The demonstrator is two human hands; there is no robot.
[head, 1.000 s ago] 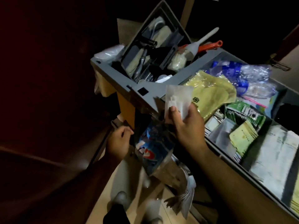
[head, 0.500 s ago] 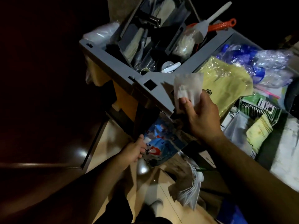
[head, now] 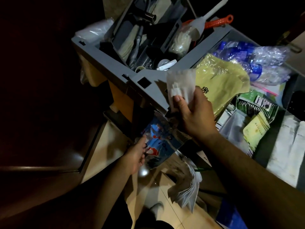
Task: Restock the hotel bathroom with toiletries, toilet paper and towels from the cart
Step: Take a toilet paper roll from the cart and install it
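My right hand (head: 194, 113) pinches a small white translucent toiletry packet (head: 179, 85) above the corner of the grey housekeeping cart (head: 148, 86). Below, at the cart's side, my left hand (head: 134, 156) holds the edge of a shiny blue, white and red plastic bag (head: 158, 142) that hangs under the cart's top. The top tray carries a yellow plastic bag (head: 221, 83), green and yellow sachet stacks (head: 256, 131) and white folded packets (head: 290, 151).
A grey caddy (head: 148, 33) with tools, a white brush (head: 206, 17) and an orange handle (head: 217, 23) fills the cart's far end. Clear blue-printed bags (head: 264, 60) lie at the back right. A sheaf of papers (head: 186, 190) hangs by the cart. Dark wall on the left, tiled floor (head: 105, 146) below.
My left hand moved from a curled position beside the cart to the blue plastic bag. The view shifted closer; my right hand kept holding the white packet.
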